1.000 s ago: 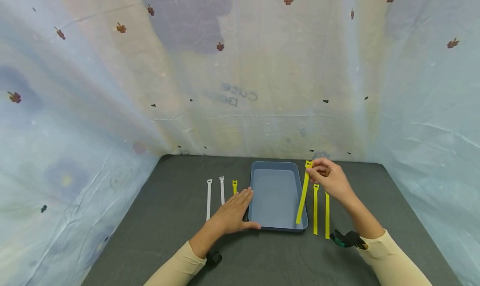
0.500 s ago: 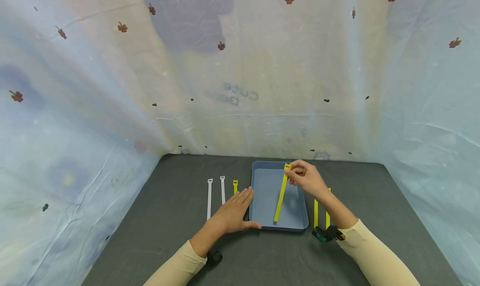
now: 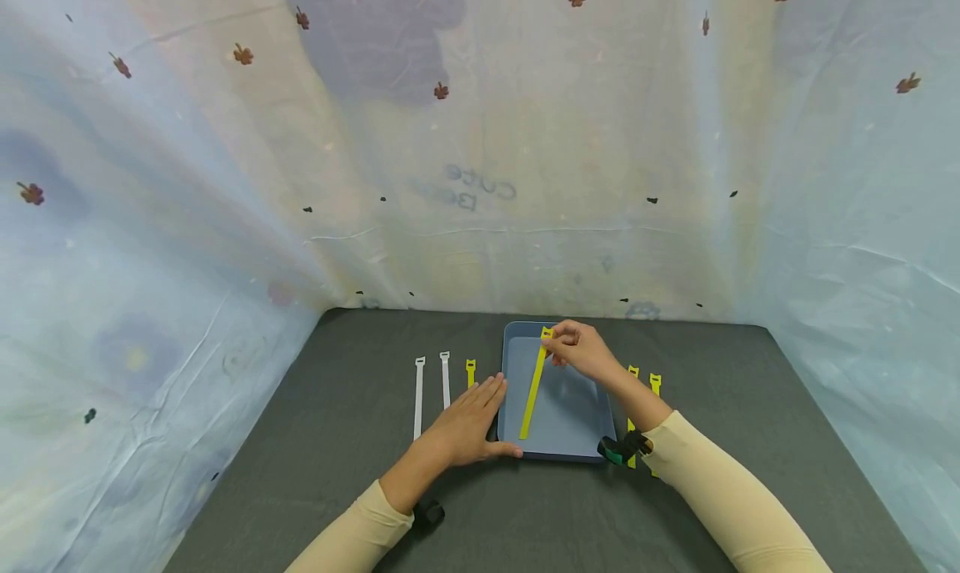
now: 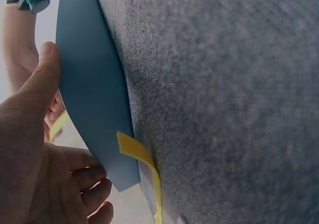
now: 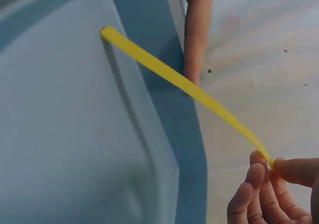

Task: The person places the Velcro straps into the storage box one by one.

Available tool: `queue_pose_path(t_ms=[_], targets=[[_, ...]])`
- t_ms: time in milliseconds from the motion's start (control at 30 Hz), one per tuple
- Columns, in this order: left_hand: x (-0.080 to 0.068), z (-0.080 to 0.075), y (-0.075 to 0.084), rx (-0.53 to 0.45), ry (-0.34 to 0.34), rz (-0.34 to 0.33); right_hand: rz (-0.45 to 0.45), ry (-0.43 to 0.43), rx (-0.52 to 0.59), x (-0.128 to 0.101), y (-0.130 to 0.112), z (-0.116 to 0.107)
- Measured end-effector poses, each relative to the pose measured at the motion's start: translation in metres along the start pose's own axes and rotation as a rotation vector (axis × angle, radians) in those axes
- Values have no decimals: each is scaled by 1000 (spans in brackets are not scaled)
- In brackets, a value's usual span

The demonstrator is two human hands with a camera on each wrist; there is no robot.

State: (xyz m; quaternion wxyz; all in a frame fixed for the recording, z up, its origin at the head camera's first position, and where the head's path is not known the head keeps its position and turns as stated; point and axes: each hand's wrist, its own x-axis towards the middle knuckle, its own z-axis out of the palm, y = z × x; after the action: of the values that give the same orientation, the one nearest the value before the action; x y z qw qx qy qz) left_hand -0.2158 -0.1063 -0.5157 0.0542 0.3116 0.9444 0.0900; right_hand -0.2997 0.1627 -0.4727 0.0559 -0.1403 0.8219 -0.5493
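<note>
Fingers of the right hand pinch the top of a yellow strap, which has swung from the tray's right edge to hang over the blue tray, its lower tip touching the floor, so it seems ready to drop. Left hand lies flat, fingers relaxed, against the tray's left rim. Two more yellow straps lie right of the pinching fingers.

The blue tray sat mid-table with its floor open to my right hand, apart from the yellow strap I pinched, slanting down into it. My left hand lay flat against the tray's left rim, blocking that side. Left of it, two white ties and a short yellow tie lay near; two yellow straps lay right of the tray.
</note>
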Motion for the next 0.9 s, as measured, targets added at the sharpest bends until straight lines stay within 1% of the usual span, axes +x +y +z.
queue_pose_path(t_ms=[267, 333, 467, 567, 900], targets=[[0, -2, 0, 6, -3, 6, 75, -32, 37, 16, 6, 9], [0, -2, 0, 7, -6, 3, 91, -37, 35, 19, 6, 11], [0, -2, 0, 8, -7, 5, 107, -54, 25, 28, 13, 17], [0, -2, 0, 11, -5, 9, 99, -62, -2, 34, 20, 22], [-1, -3, 0, 8, -4, 11, 73, -63, -77, 43, 23, 39]])
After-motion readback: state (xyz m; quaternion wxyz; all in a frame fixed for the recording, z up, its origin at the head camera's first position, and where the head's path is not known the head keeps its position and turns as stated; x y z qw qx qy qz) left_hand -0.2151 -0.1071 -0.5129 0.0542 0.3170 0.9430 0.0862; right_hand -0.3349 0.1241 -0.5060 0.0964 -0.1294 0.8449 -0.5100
